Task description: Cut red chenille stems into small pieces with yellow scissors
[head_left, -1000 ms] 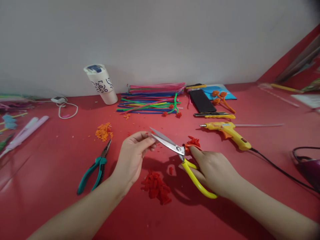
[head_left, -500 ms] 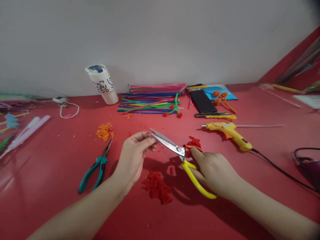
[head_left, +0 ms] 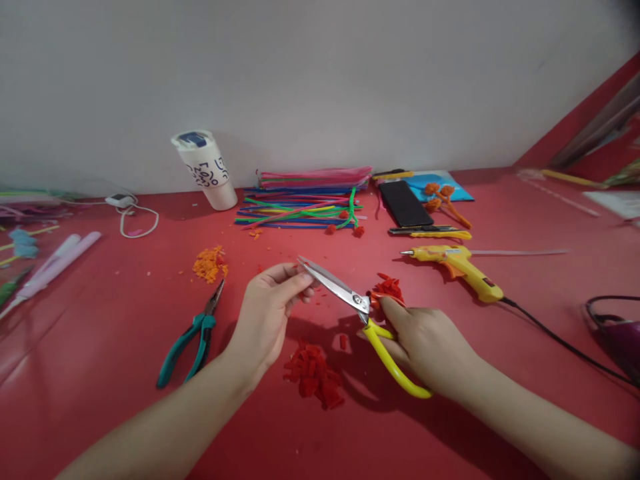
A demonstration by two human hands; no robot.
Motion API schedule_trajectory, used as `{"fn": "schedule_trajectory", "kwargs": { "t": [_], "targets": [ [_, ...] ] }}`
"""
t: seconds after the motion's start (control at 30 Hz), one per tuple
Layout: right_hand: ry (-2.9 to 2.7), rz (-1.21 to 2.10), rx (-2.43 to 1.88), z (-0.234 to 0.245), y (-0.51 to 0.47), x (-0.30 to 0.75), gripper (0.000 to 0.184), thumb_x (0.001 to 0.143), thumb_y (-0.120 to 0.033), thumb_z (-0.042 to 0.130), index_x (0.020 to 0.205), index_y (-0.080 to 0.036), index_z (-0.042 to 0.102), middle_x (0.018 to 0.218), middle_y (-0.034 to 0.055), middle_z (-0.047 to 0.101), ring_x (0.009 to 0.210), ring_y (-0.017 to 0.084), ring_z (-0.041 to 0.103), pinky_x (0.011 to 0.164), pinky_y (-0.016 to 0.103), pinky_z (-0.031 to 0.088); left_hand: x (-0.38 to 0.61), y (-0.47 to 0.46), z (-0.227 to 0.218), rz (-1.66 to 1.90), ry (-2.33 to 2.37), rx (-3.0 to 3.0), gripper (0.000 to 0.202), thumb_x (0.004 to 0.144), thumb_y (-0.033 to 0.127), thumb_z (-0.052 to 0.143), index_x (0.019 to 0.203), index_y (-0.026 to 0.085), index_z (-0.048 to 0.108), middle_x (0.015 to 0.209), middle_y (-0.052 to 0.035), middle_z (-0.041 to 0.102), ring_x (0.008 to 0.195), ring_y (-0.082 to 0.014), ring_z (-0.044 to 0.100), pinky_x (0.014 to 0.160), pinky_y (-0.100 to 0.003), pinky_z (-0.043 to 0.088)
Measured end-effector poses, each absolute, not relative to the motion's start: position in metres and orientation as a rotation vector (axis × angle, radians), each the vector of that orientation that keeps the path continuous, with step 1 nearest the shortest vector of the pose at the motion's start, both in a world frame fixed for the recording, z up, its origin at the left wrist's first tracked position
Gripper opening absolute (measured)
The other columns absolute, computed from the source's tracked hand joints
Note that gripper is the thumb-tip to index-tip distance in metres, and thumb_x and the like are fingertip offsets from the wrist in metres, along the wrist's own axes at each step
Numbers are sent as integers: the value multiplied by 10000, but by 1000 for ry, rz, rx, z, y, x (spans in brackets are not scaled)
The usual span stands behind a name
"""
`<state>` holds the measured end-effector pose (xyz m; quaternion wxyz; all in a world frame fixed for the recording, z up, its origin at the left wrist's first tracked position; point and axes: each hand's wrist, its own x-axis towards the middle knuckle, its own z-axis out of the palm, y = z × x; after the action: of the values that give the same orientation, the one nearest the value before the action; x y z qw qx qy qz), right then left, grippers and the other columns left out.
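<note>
My right hand (head_left: 420, 340) is closed around the handles of a pair of scissors (head_left: 340, 289), one handle yellow and one orange-red. Their blades point up and left, almost closed, with the tips at my left fingertips. My left hand (head_left: 270, 303) pinches a tiny red piece (head_left: 301, 267), mostly hidden by the fingers and blades. Below the hands lies a pile of red cut pieces (head_left: 315, 377), with one red bit (head_left: 343, 342) apart from it. A second red pile (head_left: 389, 287) sits just behind my right hand.
Teal pliers (head_left: 193, 340) and orange scraps (head_left: 210, 264) lie left. Behind are a tumbler (head_left: 207, 170), pipe cleaners (head_left: 300, 207), a phone (head_left: 406, 203) and a utility knife (head_left: 433, 232). A corded yellow glue gun (head_left: 457, 267) lies right.
The scissor blades have closed slightly at my left fingertips. Both hands stay in nearly the same place, and the things on the table have not moved.
</note>
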<state>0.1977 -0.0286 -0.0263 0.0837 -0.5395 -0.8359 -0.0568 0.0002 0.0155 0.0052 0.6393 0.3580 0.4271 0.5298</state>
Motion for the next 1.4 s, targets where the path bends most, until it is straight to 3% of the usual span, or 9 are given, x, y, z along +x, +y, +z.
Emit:
{"fn": "schedule_trajectory", "kwargs": {
  "t": [0.13,0.3,0.5,0.63,0.7,0.8,1.2,1.4],
  "targets": [
    [-2457,-31,-1717,-23,-28,196,424,842,-508,202,704,-186,442,433,17,507,364,146,455,419,247,145,0,16,6,1206,980,819,53,644,153,640,632,130,594,595,17,578,532,-55,506,556,-177,401],
    [-2301,358,-1890,-8,-26,192,316,764,-515,389,702,-207,428,526,9,533,443,139,468,434,236,203,3,13,4,1124,927,825,53,651,154,639,657,128,593,608,14,582,545,-54,513,554,-172,403],
    [-1893,981,-1613,2,-25,184,262,783,-409,391,622,-202,390,515,-31,444,463,94,405,437,220,292,10,5,-1,883,892,883,57,680,182,624,708,134,613,632,-2,619,555,-57,533,557,-171,399],
    [-1547,1222,-1476,0,-26,180,210,768,-403,434,761,-196,465,478,-70,390,391,72,357,395,214,315,14,0,-2,718,857,913,76,685,201,622,714,131,624,636,-13,628,546,-61,535,531,-172,391],
    [-1495,1278,-1372,0,-27,180,236,764,-423,454,822,-195,474,473,-80,400,372,67,360,398,217,339,16,-2,-2,625,838,908,86,677,208,629,705,127,626,628,-15,624,533,-61,528,528,-178,391],
    [-1517,1324,-1315,3,-28,182,224,772,-416,462,718,-199,450,409,-91,384,339,63,363,399,215,357,17,-4,-3,532,805,895,88,669,205,635,699,123,629,619,-10,611,516,-54,516,543,-184,396],
    [-1443,1428,-1554,3,-27,176,221,760,-379,460,633,-202,422,365,-94,371,306,54,356,320,172,285,20,-3,-3,573,825,998,143,707,258,593,738,131,650,682,-31,630,589,-84,541,569,-202,406],
    [-1532,1370,-1421,-2,-27,181,276,784,-424,425,618,-209,377,377,-86,379,327,63,382,372,197,333,19,-1,-3,545,891,1024,51,649,177,618,669,130,615,596,-10,606,520,-76,510,549,-208,400]
  ]
}}
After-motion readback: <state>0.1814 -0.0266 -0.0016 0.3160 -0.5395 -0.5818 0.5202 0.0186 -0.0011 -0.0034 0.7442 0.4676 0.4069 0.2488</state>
